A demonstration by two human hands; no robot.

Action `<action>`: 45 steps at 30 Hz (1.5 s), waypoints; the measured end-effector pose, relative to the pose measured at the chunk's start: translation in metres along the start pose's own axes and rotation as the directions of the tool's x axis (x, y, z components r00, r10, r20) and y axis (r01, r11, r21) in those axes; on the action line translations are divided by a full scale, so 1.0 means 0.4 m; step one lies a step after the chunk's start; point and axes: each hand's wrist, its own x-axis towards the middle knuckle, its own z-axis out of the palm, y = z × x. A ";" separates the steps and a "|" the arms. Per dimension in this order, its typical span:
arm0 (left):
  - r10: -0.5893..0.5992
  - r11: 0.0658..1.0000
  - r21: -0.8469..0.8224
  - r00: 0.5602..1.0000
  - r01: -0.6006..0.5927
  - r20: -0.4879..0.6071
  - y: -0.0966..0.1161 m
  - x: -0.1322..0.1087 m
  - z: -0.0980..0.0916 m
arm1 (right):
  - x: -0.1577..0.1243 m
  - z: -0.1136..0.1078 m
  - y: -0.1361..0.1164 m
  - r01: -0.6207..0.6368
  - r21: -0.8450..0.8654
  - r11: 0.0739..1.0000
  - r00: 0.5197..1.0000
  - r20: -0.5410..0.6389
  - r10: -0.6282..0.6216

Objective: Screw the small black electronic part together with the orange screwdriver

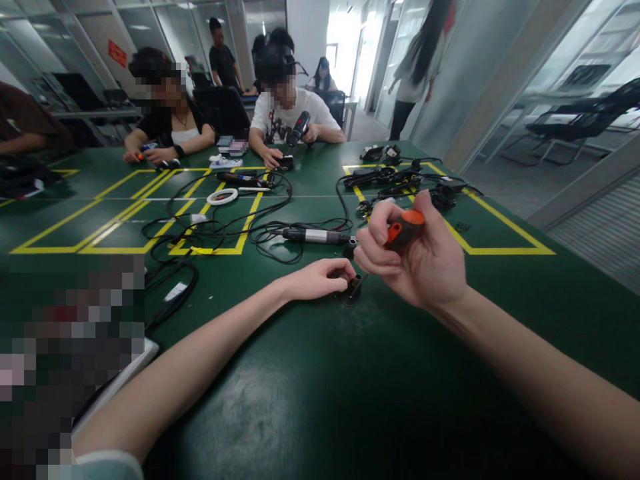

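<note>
My right hand [413, 257] is wrapped around an orange and black screwdriver handle [404, 228], with the shaft pointing down and left to a small black round part [351, 291] on the green table [320, 373]. My left hand [320, 279] rests on the table with its fingers curled against that black part, holding it in place. The screwdriver tip meets the part at its top.
Just beyond my hands lies a black and silver electric tool [315, 235] amid tangled black cables [220, 230]. Yellow tape lines [495, 251] mark boxes on the table. More black devices [400, 179] sit at the far right. Two people work at the far side.
</note>
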 end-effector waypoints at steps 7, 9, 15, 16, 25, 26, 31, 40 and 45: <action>0.001 1.000 0.000 1.000 -0.001 0.003 0.003 -0.003 -0.002 | -0.006 0.000 0.005 0.043 -0.014 0.999 0.999 0.030 -0.043; 0.000 1.000 -0.002 1.000 0.000 0.002 0.001 -0.001 -0.002 | -0.005 0.001 0.005 0.036 -0.045 0.998 0.999 0.040 -0.034; 0.004 1.000 -0.018 1.000 -0.004 -0.001 -0.001 0.003 -0.001 | 0.000 0.005 0.006 0.006 -0.067 0.998 0.999 0.031 -0.004; 0.004 1.000 -0.022 1.000 -0.004 -0.002 0.000 0.003 -0.001 | 0.000 0.004 0.006 -0.003 -0.058 0.998 1.000 0.030 0.004; 0.007 0.999 -0.050 1.000 -0.007 -0.006 0.010 -0.003 0.001 | -0.002 -0.002 0.007 0.056 -0.046 0.997 0.998 0.019 -0.055; 0.007 0.999 -0.052 1.000 -0.007 -0.008 0.010 -0.004 0.001 | -0.001 0.001 0.006 0.061 -0.047 0.997 0.998 0.016 -0.060; -0.001 0.999 -0.052 1.000 0.001 0.000 0.011 -0.004 -0.001 | 0.006 0.009 -0.001 0.039 -0.055 0.998 0.999 0.023 -0.037; -0.013 0.999 -0.048 1.000 0.012 -0.011 0.016 -0.002 0.002 | -0.002 -0.006 0.009 0.076 -0.014 0.997 0.996 0.053 -0.075; -0.008 0.999 -0.044 1.000 0.008 -0.001 0.008 0.000 0.001 | 0.002 0.003 0.000 0.044 -0.075 0.996 0.998 0.056 -0.040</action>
